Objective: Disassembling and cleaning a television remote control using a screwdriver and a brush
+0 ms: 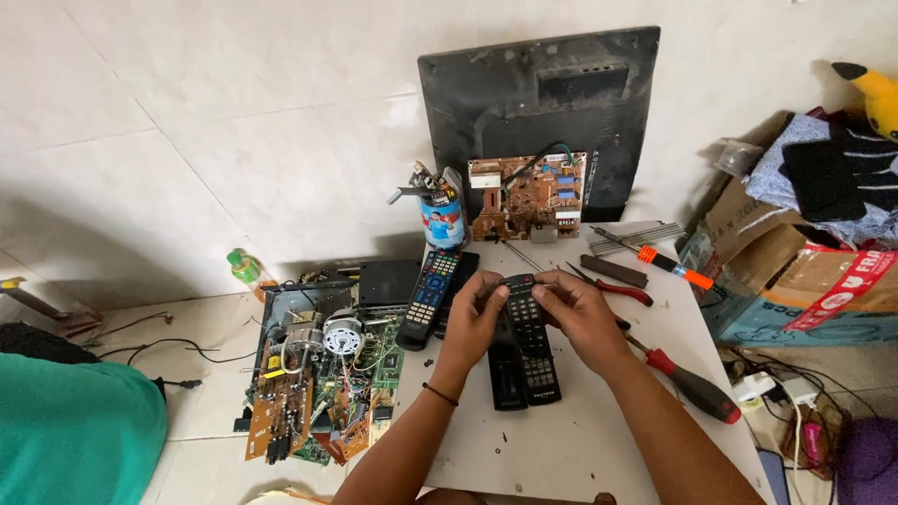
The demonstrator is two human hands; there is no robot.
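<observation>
Both my hands grip the top end of a black remote control (535,360) that lies on a white table (561,440). My left hand (472,318) holds its left upper edge, my right hand (578,313) its right upper edge. A second black remote (505,374) lies under or beside it on the left. Two more remotes (433,295) lie to the left of my hands.
A red-handled screwdriver (687,383), pliers (617,288), an orange screwdriver (659,262), a circuit board (528,196) against a black panel (543,103), a tool cup (441,217). Opened electronics (313,383) lie left on the floor. Cardboard boxes (795,271) stand right.
</observation>
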